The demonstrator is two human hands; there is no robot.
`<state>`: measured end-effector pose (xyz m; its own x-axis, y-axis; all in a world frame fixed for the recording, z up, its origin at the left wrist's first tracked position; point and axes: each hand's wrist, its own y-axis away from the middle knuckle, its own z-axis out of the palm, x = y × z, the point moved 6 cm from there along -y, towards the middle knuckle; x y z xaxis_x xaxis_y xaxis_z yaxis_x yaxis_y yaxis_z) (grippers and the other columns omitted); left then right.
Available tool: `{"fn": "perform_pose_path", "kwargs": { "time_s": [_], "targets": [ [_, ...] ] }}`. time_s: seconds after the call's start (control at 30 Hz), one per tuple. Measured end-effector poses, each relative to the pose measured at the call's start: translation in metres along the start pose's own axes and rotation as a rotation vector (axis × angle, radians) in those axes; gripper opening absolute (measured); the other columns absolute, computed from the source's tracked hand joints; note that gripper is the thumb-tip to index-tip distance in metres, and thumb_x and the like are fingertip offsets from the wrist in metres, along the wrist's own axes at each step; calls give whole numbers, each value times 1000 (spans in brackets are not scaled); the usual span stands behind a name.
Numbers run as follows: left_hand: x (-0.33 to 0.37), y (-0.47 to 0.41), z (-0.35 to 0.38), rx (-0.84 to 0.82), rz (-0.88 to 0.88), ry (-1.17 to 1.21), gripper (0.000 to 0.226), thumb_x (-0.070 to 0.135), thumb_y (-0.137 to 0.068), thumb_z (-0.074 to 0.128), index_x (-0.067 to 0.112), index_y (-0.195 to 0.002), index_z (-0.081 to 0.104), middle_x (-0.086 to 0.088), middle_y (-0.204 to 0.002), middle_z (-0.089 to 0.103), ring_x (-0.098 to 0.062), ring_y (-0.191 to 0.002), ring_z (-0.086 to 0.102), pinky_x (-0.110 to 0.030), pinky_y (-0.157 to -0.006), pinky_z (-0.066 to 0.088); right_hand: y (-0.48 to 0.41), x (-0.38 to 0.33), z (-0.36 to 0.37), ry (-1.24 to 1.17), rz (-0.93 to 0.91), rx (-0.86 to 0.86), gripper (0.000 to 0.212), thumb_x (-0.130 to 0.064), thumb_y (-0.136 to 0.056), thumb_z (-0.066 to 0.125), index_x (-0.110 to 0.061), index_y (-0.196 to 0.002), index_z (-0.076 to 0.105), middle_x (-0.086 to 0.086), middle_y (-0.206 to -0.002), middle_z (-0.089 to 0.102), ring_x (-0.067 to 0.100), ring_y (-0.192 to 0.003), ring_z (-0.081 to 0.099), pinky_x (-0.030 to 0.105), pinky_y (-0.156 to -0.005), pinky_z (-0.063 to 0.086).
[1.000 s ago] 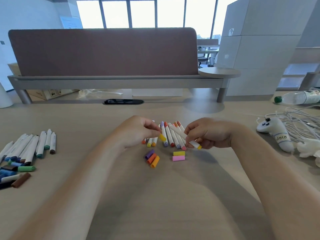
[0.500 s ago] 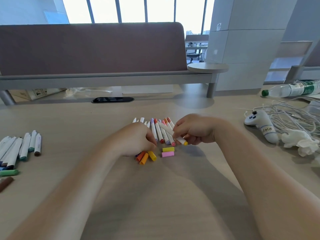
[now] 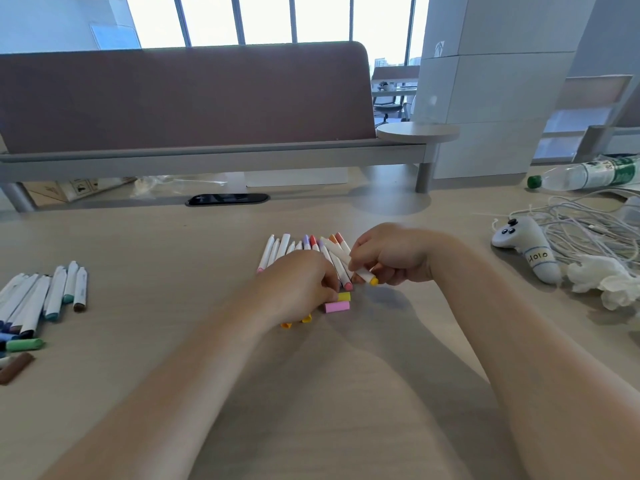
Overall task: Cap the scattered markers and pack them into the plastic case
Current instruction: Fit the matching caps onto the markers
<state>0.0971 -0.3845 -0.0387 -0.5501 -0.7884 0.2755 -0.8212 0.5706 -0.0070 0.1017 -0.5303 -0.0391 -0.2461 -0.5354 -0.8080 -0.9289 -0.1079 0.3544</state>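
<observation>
Lower now, the left hand [image 3: 298, 285] covered most loose caps [image 3: 336, 306], curled at the yellow cap [image 3: 343, 296]; its hold could not be told. The right hand [image 3: 391, 258] pinched a yellow-tipped marker [image 3: 341, 252] over the marker row [image 3: 277, 251]. A controller [image 3: 526, 247] and cables [image 3: 588, 230] lay well right on the counter [image 3: 173, 244].

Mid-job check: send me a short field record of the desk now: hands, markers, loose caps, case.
centre row of markers: lying side by side on desk
right hand: pinches yellow-ended marker, held across the centre row
left hand: fingers curled, down among loose caps; grip hidden
caps by left hand: yellow cap, pink cap
left pile of markers: green cap and brown cap beside it
plastic case: not identifiable in view
</observation>
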Motion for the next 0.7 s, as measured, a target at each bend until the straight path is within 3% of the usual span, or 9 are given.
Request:
{"fn": "perform_pose_path", "kwargs": {
  "time_s": [0.2,0.3,0.33,0.37,0.47,0.57,0.7],
  "targets": [
    [7,2,-2,-1,63,-33,15,33,-91,62,24,-96,73,0,-97,65,-20,-89,59,-28,-72,43,2,-2,1,-9,-6,2,8,-8,-84,59,-8,-91,55,18,-84,47,16,-49,26,23,-46,18],
    [-3,5,-12,36,21,36,8,31,-92,61,28,-92,68,-2,-102,65,-21,-105,57,-34,-95,44,4,-3,0,-20,-11,3,8,-8,-87,58,-8,-95,56,17,-85,47,14,-50,26,24,-47,18],
    [-11,6,-19,68,-1,111,5,29,-91,62,29,-89,66,-2,-104,66,-21,-109,57,-35,-98,43,5,-4,0,-25,-13,-3,9,-8,-88,57,-8,-96,56,17,-85,47,14,-50,26,24,-47,18],
    [-20,7,-27,99,-29,221,3,26,-90,65,28,-88,66,0,-101,69,-18,-102,61,-33,-90,47,5,-5,0,-31,-15,-11,9,-8,-88,57,-8,-97,56,17,-86,47,14,-50,26,23,-46,18],
    [-50,11,-40,155,-115,652,8,15,-91,66,22,-91,70,2,-85,73,-5,-64,59,-28,-66,48,8,-8,3,-57,-34,-36,9,-4,-88,56,-6,-96,56,14,-72,48,12,-47,26,21,-43,17],
    [-76,9,-37,201,-208,957,19,6,-97,55,17,-91,70,0,-76,67,-10,-60,48,-29,-64,46,15,-13,11,-46,-61,-107,5,0,-87,55,-4,-89,54,4,-55,52,12,-48,23,21,-44,15],
    [-91,5,-33,246,-268,1086,28,4,-100,47,14,-87,70,-4,-75,59,-11,-58,41,-25,-57,39,18,-15,18,-78,-90,-190,9,-1,-80,62,-5,-87,58,13,-72,61,13,-53,27,19,-41,16]
  ]
}}
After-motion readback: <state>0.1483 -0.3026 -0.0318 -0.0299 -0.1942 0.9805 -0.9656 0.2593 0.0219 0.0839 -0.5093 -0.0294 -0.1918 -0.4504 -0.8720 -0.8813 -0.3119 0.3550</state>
